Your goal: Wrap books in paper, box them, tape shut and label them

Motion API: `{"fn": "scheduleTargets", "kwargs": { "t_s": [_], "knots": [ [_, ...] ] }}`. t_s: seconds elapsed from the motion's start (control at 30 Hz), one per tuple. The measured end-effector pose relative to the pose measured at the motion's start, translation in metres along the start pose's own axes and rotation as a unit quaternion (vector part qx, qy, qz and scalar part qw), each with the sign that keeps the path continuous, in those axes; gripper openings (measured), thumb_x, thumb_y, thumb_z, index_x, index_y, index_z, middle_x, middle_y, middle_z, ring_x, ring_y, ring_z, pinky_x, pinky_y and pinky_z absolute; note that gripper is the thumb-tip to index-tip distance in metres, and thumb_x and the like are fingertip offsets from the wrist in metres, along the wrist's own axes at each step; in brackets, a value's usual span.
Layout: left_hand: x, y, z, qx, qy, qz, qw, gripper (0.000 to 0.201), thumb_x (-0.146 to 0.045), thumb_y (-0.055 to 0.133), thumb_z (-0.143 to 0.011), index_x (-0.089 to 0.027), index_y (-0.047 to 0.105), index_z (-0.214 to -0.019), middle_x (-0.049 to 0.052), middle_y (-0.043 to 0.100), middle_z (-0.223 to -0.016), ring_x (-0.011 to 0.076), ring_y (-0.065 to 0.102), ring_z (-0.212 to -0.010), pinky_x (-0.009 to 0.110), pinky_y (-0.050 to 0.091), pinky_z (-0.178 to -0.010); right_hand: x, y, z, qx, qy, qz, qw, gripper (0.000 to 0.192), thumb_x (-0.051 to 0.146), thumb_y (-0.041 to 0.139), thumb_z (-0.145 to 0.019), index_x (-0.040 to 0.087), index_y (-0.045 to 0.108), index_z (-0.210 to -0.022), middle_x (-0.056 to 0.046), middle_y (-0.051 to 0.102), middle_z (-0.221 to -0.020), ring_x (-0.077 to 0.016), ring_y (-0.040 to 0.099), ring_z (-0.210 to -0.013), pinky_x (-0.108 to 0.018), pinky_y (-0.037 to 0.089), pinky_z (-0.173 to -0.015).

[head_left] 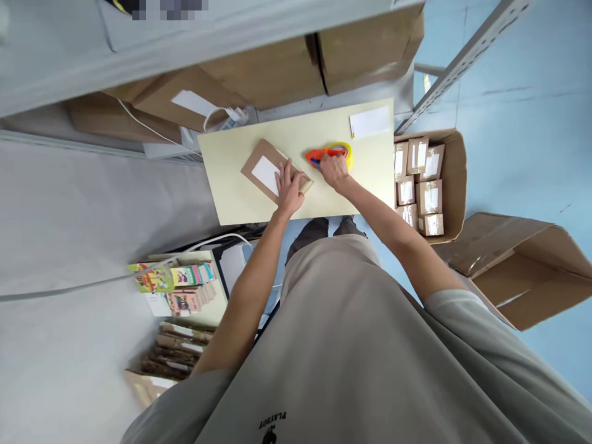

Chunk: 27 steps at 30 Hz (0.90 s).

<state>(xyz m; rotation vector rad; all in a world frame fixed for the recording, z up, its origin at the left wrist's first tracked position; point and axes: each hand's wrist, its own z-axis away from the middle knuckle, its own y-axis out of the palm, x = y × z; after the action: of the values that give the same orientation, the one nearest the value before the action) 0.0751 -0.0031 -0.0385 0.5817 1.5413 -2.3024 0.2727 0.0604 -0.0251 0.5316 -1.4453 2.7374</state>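
On the cream table (231, 196) lies a flat brown cardboard parcel (261, 153), turned at an angle, with a white label (266, 175) on its top. My left hand (290, 188) rests on the parcel's right part, fingers spread over the cardboard and the label's edge. To the right of the parcel, my right hand (335, 169) is closed around an orange tape dispenser (316, 154) with a yellow roll of tape. A small blue part shows by the fingers. The dispenser is apart from the parcel.
White label sheets (370, 121) lie at the table's back right. An open carton (457, 185) of small labelled boxes stands right, beside an empty carton (541, 277). Books (185, 283) and a box of flat parcels (171, 357) are left. A shelf (185, 55) overhangs the back; a cable (92, 287) crosses left.
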Motion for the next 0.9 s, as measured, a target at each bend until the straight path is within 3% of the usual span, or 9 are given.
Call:
{"fn": "scheduleTargets", "kwargs": {
  "t_s": [0.1, 0.17, 0.27, 0.37, 0.43, 0.57, 0.7, 0.8, 0.9],
  "knots": [
    [-0.005, -0.008, 0.004, -0.01, 0.01, 0.003, 1.0, 0.06, -0.013, 0.076, -0.083, -0.025, 0.072, -0.142, 0.008, 0.029, -0.195, 0.041, 0.004, -0.186, 0.074, 0.006, -0.149, 0.01, -0.017, 0.011, -0.014, 0.002, -0.002, 1.0, 0.043, 0.018, 0.041, -0.119, -0.004, 0.066, -0.146, -0.035, 0.08, -0.135, -0.0388, 0.08, -0.127, -0.048, 0.055, -0.111],
    [-0.014, -0.014, 0.007, -0.025, 0.012, 0.012, 1.0, 0.065, -0.02, 0.077, -0.087, -0.025, 0.069, -0.151, 0.014, 0.033, -0.193, 0.0451, 0.011, -0.184, 0.078, 0.014, -0.147, 0.013, -0.028, 0.028, -0.031, 0.01, -0.005, 0.999, 0.049, 0.033, 0.047, -0.121, -0.004, 0.063, -0.148, -0.035, 0.082, -0.128, -0.0399, 0.082, -0.123, -0.047, 0.057, -0.109],
    [-0.038, -0.026, 0.008, -0.106, 0.05, 0.038, 0.992, 0.071, -0.033, 0.074, -0.097, -0.028, 0.059, -0.166, 0.016, 0.045, -0.186, 0.0425, 0.023, -0.183, 0.07, 0.025, -0.147, 0.012, -0.049, 0.053, -0.082, 0.033, -0.012, 0.996, 0.054, 0.044, 0.05, -0.121, -0.001, 0.063, -0.148, -0.031, 0.085, -0.122, -0.0401, 0.083, -0.116, -0.048, 0.056, -0.111],
    [-0.074, -0.05, -0.001, -0.168, 0.145, 0.057, 0.973, 0.074, -0.035, 0.071, -0.1, -0.026, 0.054, -0.172, 0.018, 0.056, -0.176, 0.0397, 0.042, -0.174, 0.061, 0.033, -0.147, 0.013, -0.085, 0.068, -0.186, 0.044, -0.022, 0.981, 0.052, 0.048, 0.047, -0.121, 0.005, 0.067, -0.141, -0.027, 0.086, -0.116, -0.04, 0.082, -0.11, -0.049, 0.054, -0.114],
    [-0.1, -0.075, -0.016, -0.207, 0.195, 0.063, 0.956, 0.076, -0.032, 0.068, -0.101, -0.026, 0.05, -0.175, 0.018, 0.057, -0.175, 0.0382, 0.046, -0.172, 0.059, 0.035, -0.146, 0.017, -0.119, 0.068, -0.279, 0.033, -0.014, 0.96, 0.052, 0.049, 0.039, -0.122, 0.009, 0.069, -0.136, -0.028, 0.085, -0.12, -0.041, 0.079, -0.114, -0.052, 0.054, -0.114],
    [-0.144, -0.141, -0.065, -0.263, 0.244, 0.062, 0.931, 0.076, -0.032, 0.062, -0.106, -0.029, 0.044, -0.18, 0.016, 0.053, -0.18, 0.0362, 0.041, -0.176, 0.058, 0.034, -0.147, 0.022, -0.196, 0.042, -0.411, 0.022, 0.033, 0.911, 0.054, 0.045, 0.03, -0.122, 0.013, 0.071, -0.134, -0.027, 0.082, -0.125, -0.0422, 0.075, -0.119, -0.057, 0.052, -0.116],
    [-0.167, -0.191, -0.121, -0.29, 0.255, 0.064, 0.92, 0.076, -0.033, 0.064, -0.107, -0.03, 0.043, -0.18, 0.013, 0.051, -0.182, 0.0368, 0.038, -0.177, 0.058, 0.032, -0.148, 0.023, -0.262, -0.008, -0.435, 0.038, 0.062, 0.898, 0.056, 0.04, 0.027, -0.122, 0.007, 0.071, -0.133, -0.027, 0.081, -0.118, -0.0397, 0.076, -0.111, -0.06, 0.051, -0.118],
    [-0.171, -0.201, -0.145, -0.286, 0.259, 0.074, 0.92, 0.077, -0.031, 0.067, -0.105, -0.027, 0.045, -0.179, 0.015, 0.053, -0.18, 0.0389, 0.041, -0.175, 0.061, 0.035, -0.146, 0.02, -0.287, -0.042, -0.409, 0.043, 0.075, 0.909, 0.052, 0.031, 0.029, -0.119, 0.004, 0.072, -0.13, -0.027, 0.081, -0.114, -0.0371, 0.077, -0.107, -0.06, 0.049, -0.12],
    [-0.164, -0.193, -0.141, -0.271, 0.264, 0.084, 0.922, 0.076, -0.029, 0.066, -0.105, -0.027, 0.045, -0.178, 0.015, 0.053, -0.18, 0.0391, 0.043, -0.172, 0.06, 0.036, -0.145, 0.018, -0.293, -0.059, -0.384, 0.033, 0.125, 0.914, 0.051, 0.028, 0.031, -0.118, 0.0, 0.072, -0.132, -0.03, 0.08, -0.118, -0.038, 0.074, -0.116, -0.063, 0.047, -0.122]
  ]
}}
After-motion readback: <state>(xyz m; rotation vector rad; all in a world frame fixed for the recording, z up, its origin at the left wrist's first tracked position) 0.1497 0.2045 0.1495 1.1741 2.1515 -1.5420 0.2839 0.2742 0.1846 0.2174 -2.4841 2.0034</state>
